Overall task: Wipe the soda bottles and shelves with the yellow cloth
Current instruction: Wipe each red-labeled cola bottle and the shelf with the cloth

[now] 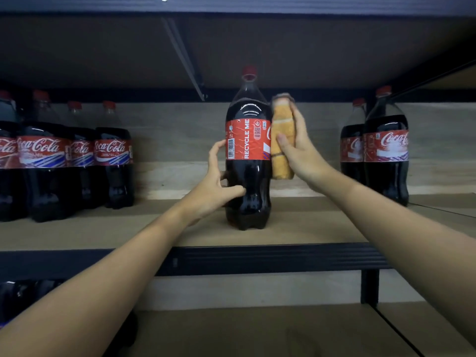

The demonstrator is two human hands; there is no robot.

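The shelf [296, 225] carries a row of cola bottles [77, 161] at its left edge and two more bottles [381, 155] at its right edge. One soda bottle [248, 155] stands upright near the middle of the front edge. The left hand [216, 184] grips its lower body, fingers curled round it. The right hand [298, 153] presses the folded yellow cloth [283, 140] against the bottle's right side, thumb pinching the cloth.

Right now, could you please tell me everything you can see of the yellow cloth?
The yellow cloth looks like a soft, nubby fabric, folded into a thick upright pad. The right hand grips it, thumb across its front, pressing it against the right side of the centre soda bottle, level with the red label. Its top end looks blurred.
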